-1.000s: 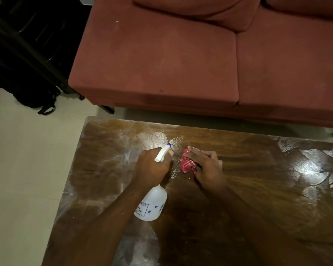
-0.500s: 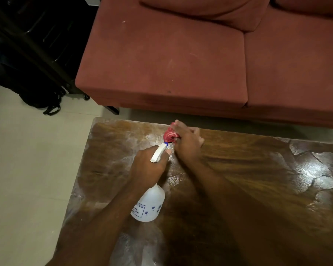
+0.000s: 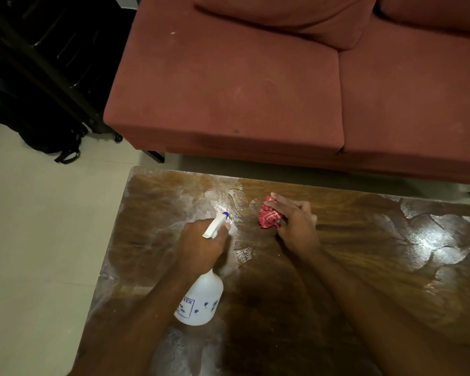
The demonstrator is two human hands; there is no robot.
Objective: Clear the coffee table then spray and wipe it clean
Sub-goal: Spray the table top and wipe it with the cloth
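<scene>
The dark wooden coffee table [image 3: 364, 267] fills the lower frame, with wet streaks and cloudy smears on its surface. My left hand [image 3: 201, 245] grips the neck of a white spray bottle [image 3: 200, 302], whose blue-tipped nozzle points toward the far edge. A crumpled red patterned cloth [image 3: 267, 216] is pressed on the tabletop under my right hand [image 3: 296, 226], to the right of the nozzle, near the table's far edge.
A red sofa [image 3: 242, 90] stands just beyond the table's far edge, with a narrow gap between them. A black bag [image 3: 52, 137] and dark furniture sit at the upper left. Pale tiled floor [image 3: 38, 253] lies left of the table.
My right hand has slid the cloth back toward the right and slightly nearer, after a stroke toward the far edge by the nozzle. The left hand and bottle have stayed roughly in place.
</scene>
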